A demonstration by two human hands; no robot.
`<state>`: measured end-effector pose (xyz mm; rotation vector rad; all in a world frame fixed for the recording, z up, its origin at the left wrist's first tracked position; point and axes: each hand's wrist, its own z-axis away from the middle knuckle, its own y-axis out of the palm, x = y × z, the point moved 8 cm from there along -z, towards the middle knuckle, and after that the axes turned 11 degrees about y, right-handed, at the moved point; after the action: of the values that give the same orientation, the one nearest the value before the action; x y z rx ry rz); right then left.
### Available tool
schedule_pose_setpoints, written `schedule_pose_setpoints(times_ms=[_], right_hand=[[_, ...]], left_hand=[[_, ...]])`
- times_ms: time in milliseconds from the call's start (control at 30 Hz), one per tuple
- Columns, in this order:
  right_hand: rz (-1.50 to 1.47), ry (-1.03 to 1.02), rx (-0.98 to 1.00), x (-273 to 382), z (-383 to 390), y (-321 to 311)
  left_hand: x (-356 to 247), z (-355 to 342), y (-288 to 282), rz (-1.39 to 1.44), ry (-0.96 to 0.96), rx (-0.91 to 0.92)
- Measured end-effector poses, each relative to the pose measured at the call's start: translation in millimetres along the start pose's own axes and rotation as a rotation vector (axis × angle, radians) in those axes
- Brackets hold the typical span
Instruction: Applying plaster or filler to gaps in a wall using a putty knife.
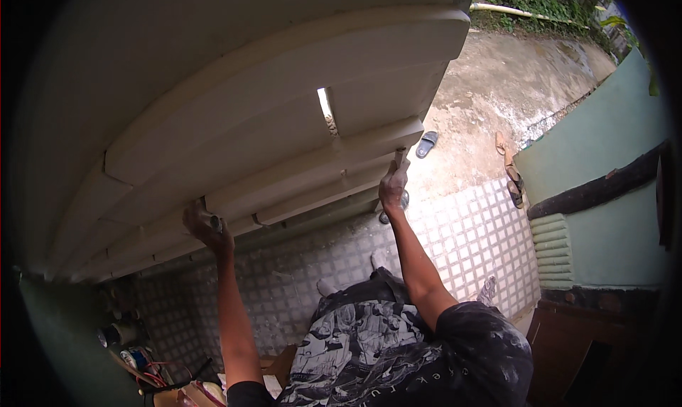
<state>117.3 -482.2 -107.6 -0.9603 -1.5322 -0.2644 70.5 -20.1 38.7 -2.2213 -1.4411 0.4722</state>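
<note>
A large pale stepped panel (270, 116), with long ledges and a narrow bright slot, fills the upper left. My left hand (204, 228) is closed against its lower ledge (305, 201). A short piece with a dark round end (216, 224) shows at that fist; its kind cannot be made out. Farther right, my right hand (392, 188) is closed near the ledge's right end, fingers wrapped round a small pale piece (401, 154) that sticks up past them. Both hands look dusty. The fingers partly hide what each hand grips.
Under the panel lies a checkered tiled floor (469, 229). Dark slippers (427, 144) and brown sandals (514, 187) lie toward the right. A green wall (611, 123) carries a dark beam (604, 189). Spools and cords (135, 357) crowd the lower left.
</note>
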Motion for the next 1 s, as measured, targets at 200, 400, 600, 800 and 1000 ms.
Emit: schedule_pose_setpoints(times_ms=[200,400,600,800,1000], right_hand=[[0.045,-0.34,-0.031,31.4,5.1,-5.2],[0.006,-0.346,-0.01,25.1,-1.6,-4.6],[0.007,-0.325,0.046,18.5,6.0,13.7],[0.03,-0.175,-0.092,8.0,0.2,7.2],[0.015,-0.27,-0.026,11.5,4.9,12.9]], left_hand=[[0.5,-2.1,-0.2,0.027,0.02,0.01],[4.5,2.6,1.7,-0.007,-0.026,0.027],[4.2,3.9,4.1,-0.011,-0.041,0.044],[6.5,5.2,4.5,-0.014,-0.036,0.069],[11.4,6.3,6.6,-0.063,-0.054,0.072]])
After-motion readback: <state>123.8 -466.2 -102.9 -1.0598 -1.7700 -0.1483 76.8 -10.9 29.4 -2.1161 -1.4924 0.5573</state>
